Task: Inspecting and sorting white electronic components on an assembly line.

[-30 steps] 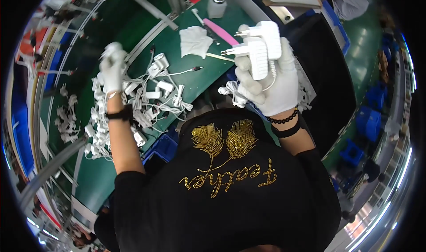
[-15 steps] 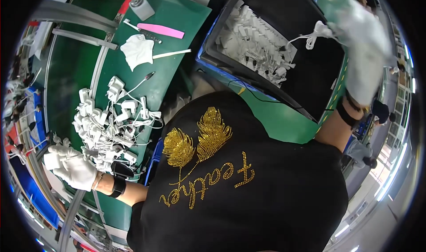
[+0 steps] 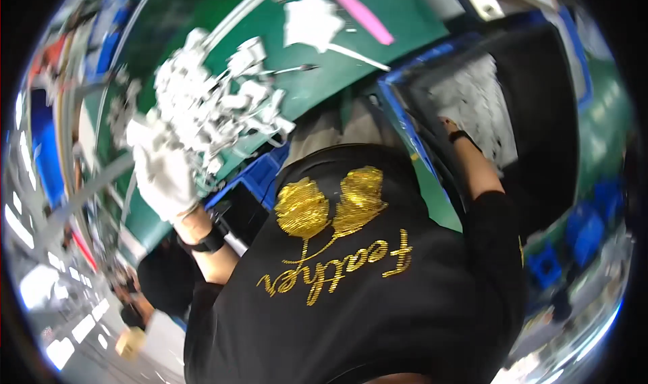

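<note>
Bright light all round, and my left hand (image 3: pixel 164 178) comes up nearly bleached, its glove edges softened by blur. Just beyond it, the white adapters (image 3: pixel 202 104) smear together, detail washed out. Below and left of that hand, lamps (image 3: pixel 83 328) glare hard, bending with the fisheye toward a black rim. Over at my right hand (image 3: pixel 449 124) it's murkier: fingers unreadable, and the black bin (image 3: pixel 543 124) beside it swallows light. Between my hands, gold sequins (image 3: pixel 302 208) glint, streaked.
</note>
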### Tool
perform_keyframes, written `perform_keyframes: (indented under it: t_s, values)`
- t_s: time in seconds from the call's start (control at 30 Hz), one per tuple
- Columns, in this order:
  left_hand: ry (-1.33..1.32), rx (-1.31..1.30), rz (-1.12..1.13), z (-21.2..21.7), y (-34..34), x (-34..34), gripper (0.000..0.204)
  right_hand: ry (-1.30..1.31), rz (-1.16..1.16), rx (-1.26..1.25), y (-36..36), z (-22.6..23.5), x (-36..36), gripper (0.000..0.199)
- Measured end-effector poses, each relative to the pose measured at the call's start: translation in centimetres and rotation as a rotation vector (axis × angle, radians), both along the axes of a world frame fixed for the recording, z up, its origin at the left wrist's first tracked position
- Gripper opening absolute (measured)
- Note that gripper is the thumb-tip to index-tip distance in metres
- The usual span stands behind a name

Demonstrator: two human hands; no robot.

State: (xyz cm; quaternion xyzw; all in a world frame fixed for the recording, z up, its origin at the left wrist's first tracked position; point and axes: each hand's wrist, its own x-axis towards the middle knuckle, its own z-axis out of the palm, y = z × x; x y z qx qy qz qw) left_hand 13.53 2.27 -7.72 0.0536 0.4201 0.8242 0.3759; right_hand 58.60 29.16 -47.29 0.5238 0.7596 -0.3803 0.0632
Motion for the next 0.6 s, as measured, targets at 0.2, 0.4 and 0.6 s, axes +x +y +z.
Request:
perform_keyframes:
  t_s: [0.2,0.4,0.6]
  values:
    - [0.1,-0.064,0.101,0.8,-2.3,1.0,0.056,0.226,0.362,-0.526,11.1,6.0,10.3,0.039]
    - [0.161,-0.201,0.063,-2.4,-3.4,2.7,0.076,0.877,-0.577,0.642,8.3,31.0,-7.4,0.047]
    - [0.053,-0.117,-0.049,-3.4,-2.3,2.9,0.091,0.615,0.432,0.139,-4.2,29.3,-31.6,0.068]
